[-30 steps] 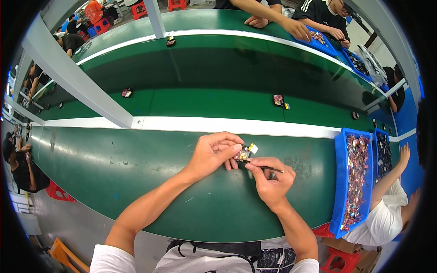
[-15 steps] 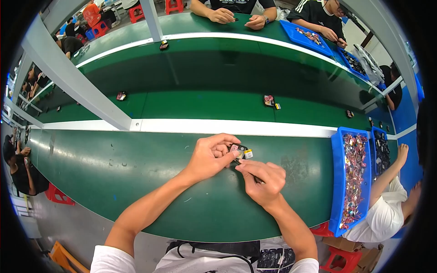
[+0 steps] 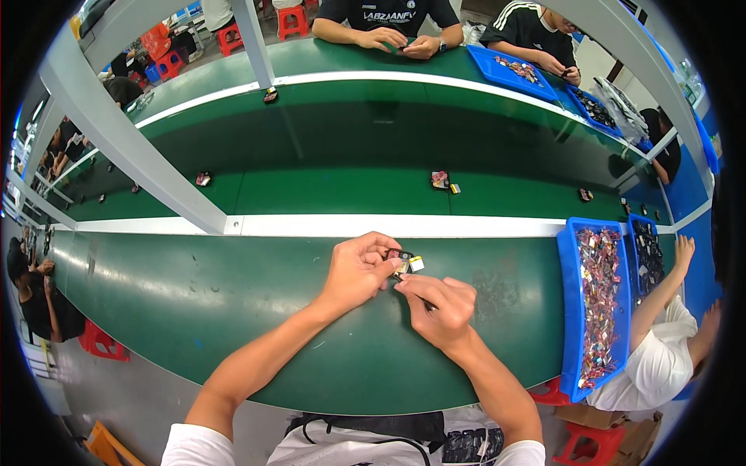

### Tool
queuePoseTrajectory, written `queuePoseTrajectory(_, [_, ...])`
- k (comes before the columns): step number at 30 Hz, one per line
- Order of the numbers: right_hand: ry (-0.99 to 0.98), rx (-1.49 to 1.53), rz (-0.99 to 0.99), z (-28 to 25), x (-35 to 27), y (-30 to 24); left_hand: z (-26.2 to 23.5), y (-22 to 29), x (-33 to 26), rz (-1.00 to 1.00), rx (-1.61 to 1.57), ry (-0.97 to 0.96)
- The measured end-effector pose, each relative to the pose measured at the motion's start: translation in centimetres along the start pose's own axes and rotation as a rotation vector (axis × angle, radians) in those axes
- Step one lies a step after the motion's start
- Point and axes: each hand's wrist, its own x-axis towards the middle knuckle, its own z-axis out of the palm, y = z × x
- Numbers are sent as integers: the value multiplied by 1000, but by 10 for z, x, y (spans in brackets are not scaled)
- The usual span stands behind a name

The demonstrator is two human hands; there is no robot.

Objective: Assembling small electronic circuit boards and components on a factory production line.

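Above the green worktable, my left hand pinches a small black electronic part between thumb and fingers. A small yellow-and-white piece sticks out from its right side. My right hand is closed around a slim dark tool, whose kind I cannot make out. Its fingertips meet the lower edge of the black part, next to my left thumb. The fingers hide much of both things.
A blue bin of small reddish parts stands at the right, beside another blue bin of black parts. Beyond a white rail, a green conveyor belt carries several small assemblies. A grey post rises at left. Co-workers sit around.
The assemblies on the belt have shifted left. My hands keep their grip and have hardly moved. Across the belt, a co-worker's two hands have come together.
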Motion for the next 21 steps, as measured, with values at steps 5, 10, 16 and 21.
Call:
queuePoseTrajectory(5, [52,120,87,5,0,5,4,3,3,-46,86,59])
queuePoseTrajectory(10, [180,215,269,-8,7,7,-3,11,24,18,115,110])
queuePoseTrajectory(16, [282,207,328,-10,6,20,-79,23,104,148,334,497])
queuePoseTrajectory(21, [262,192,364,-13,9,19,-113,28,125,163,1370,786])
